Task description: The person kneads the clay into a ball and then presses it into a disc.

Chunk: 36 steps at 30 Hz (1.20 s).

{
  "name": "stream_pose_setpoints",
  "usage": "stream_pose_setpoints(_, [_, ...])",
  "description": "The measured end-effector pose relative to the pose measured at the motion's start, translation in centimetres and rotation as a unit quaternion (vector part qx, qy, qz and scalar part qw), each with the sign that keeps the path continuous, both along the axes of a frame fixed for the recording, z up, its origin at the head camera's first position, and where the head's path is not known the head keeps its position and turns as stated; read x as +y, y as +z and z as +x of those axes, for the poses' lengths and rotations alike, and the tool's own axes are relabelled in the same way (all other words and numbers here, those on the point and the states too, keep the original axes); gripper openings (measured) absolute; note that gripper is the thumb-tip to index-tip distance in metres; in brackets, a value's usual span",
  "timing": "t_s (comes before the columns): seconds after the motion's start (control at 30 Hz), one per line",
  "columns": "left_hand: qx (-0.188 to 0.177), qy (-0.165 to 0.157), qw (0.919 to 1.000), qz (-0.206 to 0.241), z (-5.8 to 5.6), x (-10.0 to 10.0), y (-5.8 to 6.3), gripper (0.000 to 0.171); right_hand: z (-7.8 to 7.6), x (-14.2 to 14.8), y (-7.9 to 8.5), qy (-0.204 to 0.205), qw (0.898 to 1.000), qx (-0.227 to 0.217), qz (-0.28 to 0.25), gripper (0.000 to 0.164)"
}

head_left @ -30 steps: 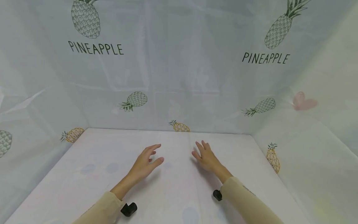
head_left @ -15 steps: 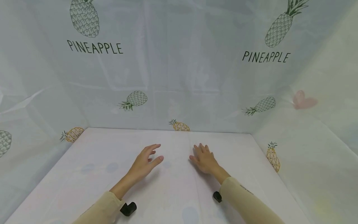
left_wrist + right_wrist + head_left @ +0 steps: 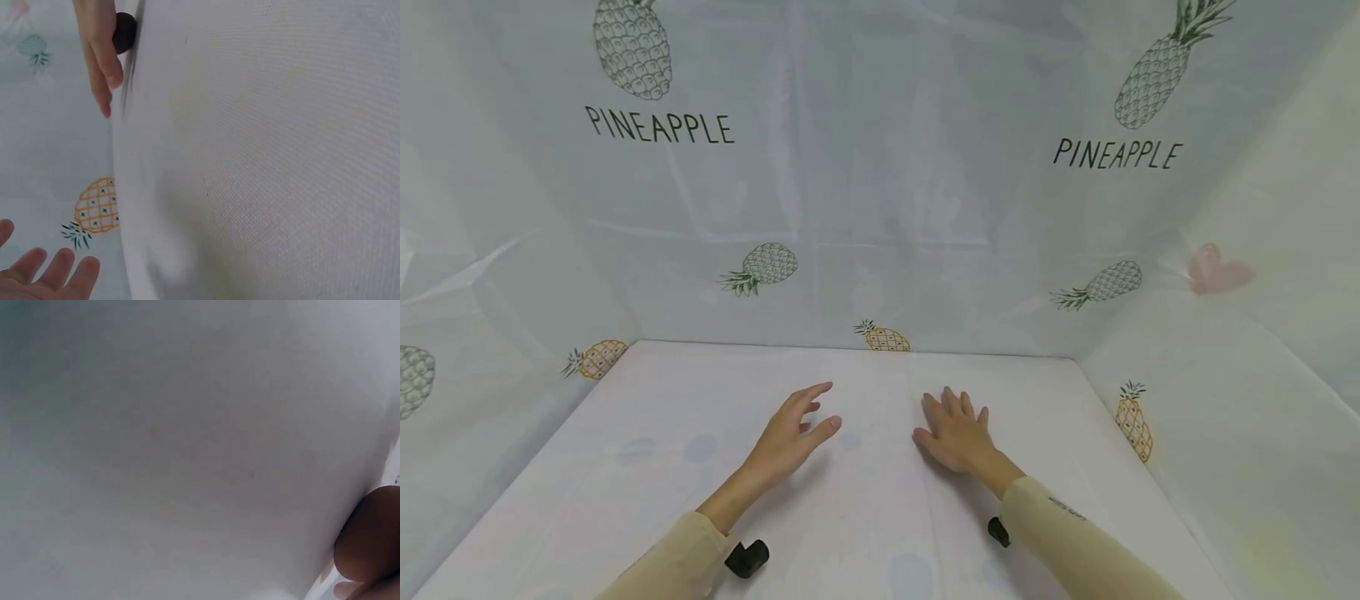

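Note:
My left hand (image 3: pixel 786 437) hovers over the left half of the white table (image 3: pixel 857 508), its thumb apart from loosely bent fingers and nothing between them. To the right, my right hand (image 3: pixel 957 433) is palm down with spread fingers, low over the table and empty. The left wrist view catches the left hand's fingertips (image 3: pixel 81 275) at the bottom corner, and the right hand (image 3: pixel 99 47) reaching in from the top, low beside the cloth. A dark, blurred part of the right hand (image 3: pixel 369 540) fills the lower right corner of the right wrist view.
A pale sheet printed with pineapples (image 3: pixel 767 262) hangs behind the table and along both sides. Black wrist cameras (image 3: pixel 747 558) stick out below the beige sleeves (image 3: pixel 1075 533). Faint blue dots (image 3: pixel 700 448) show on the tabletop.
My right hand has turned flatter, its fingers fanning out, and has come slightly down and toward me. The left hand has stayed almost still.

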<state>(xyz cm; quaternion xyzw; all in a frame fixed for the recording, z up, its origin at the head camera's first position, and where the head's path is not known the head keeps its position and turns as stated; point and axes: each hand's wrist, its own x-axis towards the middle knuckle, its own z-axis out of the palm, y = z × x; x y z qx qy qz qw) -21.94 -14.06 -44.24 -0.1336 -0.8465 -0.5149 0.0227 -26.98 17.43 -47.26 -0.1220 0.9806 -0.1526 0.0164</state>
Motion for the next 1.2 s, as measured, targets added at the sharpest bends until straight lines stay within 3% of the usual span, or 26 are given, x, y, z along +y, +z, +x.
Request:
stream_pose_setpoints(0.23, [0.004, 0.001, 1.0, -0.007, 0.1, 0.3, 0.1, 0.068, 0.2, 0.3, -0.4, 0.003, 1.0, 0.004, -0.025, 0.072])
stream_pose_setpoints(0.6, [0.001, -0.005, 1.0, -0.006, 0.0, 0.7, -0.4, 0.068, 0.2, 0.1, -1.0, 0.0, 0.999, 0.034, -0.021, 0.072])
stream_pose_setpoints(0.87, [0.009, -0.009, 0.9998, -0.012, -0.3, 0.9, -0.2, 0.066, -0.5, 0.2, -2.6, 0.011, 0.997, 0.068, -0.031, 0.074])
stream_pose_setpoints(1.0, [0.013, -0.01, 0.9997, -0.018, -0.4, 0.8, -0.2, 0.066, -1.0, 0.4, -3.4, 0.017, 0.996, 0.079, -0.023, 0.075])
stream_pose_setpoints(1.2, [0.008, -0.009, 0.9998, -0.016, -0.6, 0.9, -0.1, 0.068, -0.8, 0.3, -3.4, 0.018, 0.997, 0.08, -0.004, 0.078])
